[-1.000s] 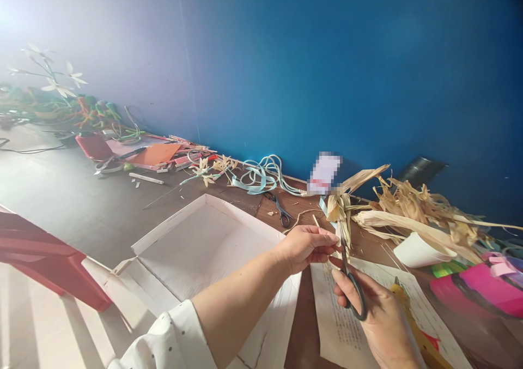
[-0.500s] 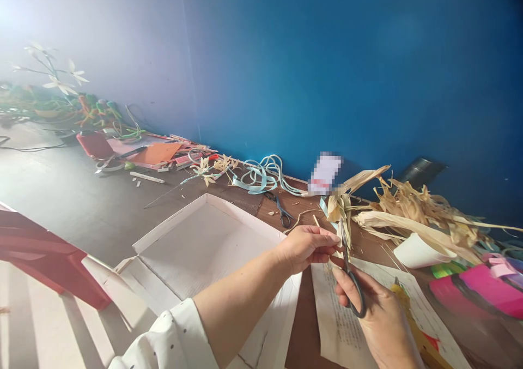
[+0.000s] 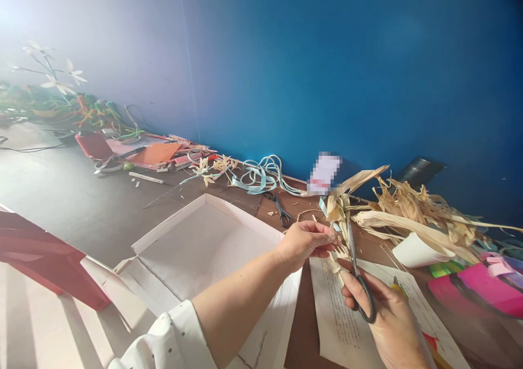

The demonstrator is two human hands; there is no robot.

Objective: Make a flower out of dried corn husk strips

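My left hand [image 3: 307, 245] pinches a small pale strip of dried corn husk [image 3: 335, 261] between thumb and fingertips. Part of the strip is hidden by my fingers, and its lower end hangs close to my right hand. Scissors [image 3: 352, 249] with dark handles are in my right hand [image 3: 386, 309], fingers through the loops and blades pointing up and away from me. The blades stand just right of the husk strip. Behind them lies a bundle of dry husk [image 3: 338, 208].
An open white box lid [image 3: 212, 238] lies left of my hands. Printed paper [image 3: 339, 325] is under my right hand. Dry husks [image 3: 408, 205], a tipped white cup [image 3: 420, 250] and a pink bag [image 3: 469, 287] lie right. Second scissors [image 3: 283, 213] and blue ribbon [image 3: 261, 178] lie near the wall.
My right hand has moved slightly right and down with the scissors, so the blades are farther from my left fingers. More of the pale husk strip shows. My left hand shifted slightly left.
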